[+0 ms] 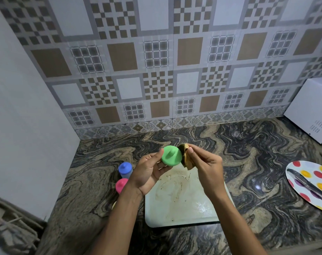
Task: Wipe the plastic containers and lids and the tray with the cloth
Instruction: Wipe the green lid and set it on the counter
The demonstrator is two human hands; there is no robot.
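Observation:
My left hand (149, 170) holds a round green lid (171, 155) with a knob, raised above the counter. My right hand (205, 166) pinches a brown cloth (186, 157) against the lid's right edge. Below both hands lies a pale, stained tray (182, 205) on the marbled counter. A clear container with a blue lid (125, 169) stands left of the tray, and one with a pink lid (121, 185) stands just in front of it, partly hidden by my left forearm.
A white appliance (312, 111) sits at the back right against the tiled wall. An oval plate with coloured dots (311, 183), a dark utensil across it, lies at the right edge. A white wall bounds the counter on the left.

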